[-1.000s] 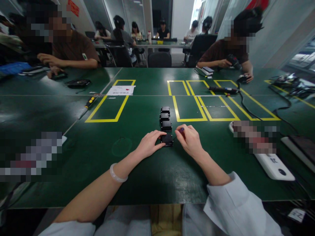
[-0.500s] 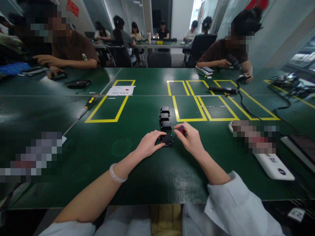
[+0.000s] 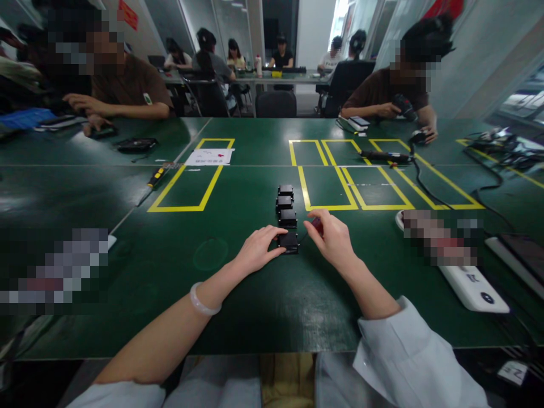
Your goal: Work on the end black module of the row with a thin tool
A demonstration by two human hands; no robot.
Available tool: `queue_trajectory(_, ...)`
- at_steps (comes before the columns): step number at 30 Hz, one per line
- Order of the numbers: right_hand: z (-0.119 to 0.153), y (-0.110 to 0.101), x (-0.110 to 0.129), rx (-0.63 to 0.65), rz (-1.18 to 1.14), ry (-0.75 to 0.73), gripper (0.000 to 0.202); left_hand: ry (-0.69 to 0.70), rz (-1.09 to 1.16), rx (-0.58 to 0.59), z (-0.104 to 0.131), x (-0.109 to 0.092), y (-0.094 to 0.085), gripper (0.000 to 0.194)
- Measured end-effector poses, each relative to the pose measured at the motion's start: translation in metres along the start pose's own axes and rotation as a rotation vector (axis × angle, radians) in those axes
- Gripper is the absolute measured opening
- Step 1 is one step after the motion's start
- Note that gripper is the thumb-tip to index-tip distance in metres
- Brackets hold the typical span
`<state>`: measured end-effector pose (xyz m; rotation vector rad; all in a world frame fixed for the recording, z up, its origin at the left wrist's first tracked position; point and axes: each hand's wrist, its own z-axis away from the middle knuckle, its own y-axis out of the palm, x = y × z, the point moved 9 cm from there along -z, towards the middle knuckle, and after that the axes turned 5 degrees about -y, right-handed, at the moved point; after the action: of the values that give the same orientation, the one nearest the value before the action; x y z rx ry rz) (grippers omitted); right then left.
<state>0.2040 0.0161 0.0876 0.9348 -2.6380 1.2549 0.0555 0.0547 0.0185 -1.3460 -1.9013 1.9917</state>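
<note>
Left hand [image 3: 259, 245] pinched nearest black block [image 3: 289, 242] on green table [image 3: 250, 187], 3 others [image 3: 284, 202] lined up beyond, apparently steadying it against the red-handled tool [image 3: 317, 224] gripped by right hand [image 3: 335, 237] just beside.

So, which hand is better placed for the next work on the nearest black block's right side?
Probably the right hand: it holds the purple-handled tool, whose thin shaft points toward that side of the nearest black block. The left hand grips the block from its left.

4 black blocks [image 3: 289, 242], 1 red-handled tool [image 3: 317, 224], 1 pale bracelet [image 3: 199, 303], 1 yellow-and-black screwdriver [image 3: 157, 177]
</note>
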Motion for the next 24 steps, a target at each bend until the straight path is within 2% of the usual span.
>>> queue_trajectory(14, -0.0007, -0.0068, 0.0005, -0.016, 0.147, -0.023, 0.017, 0.008, -0.005, -0.006, -0.0003, -0.0003, 0.0003, 0.035)
queue_trajectory(24, 0.0014, -0.0100, -0.0006, -0.048, 0.115, -0.037, 0.015, 0.016, 0.000, -0.007, -0.0001, 0.0000, 0.0008, 0.035)
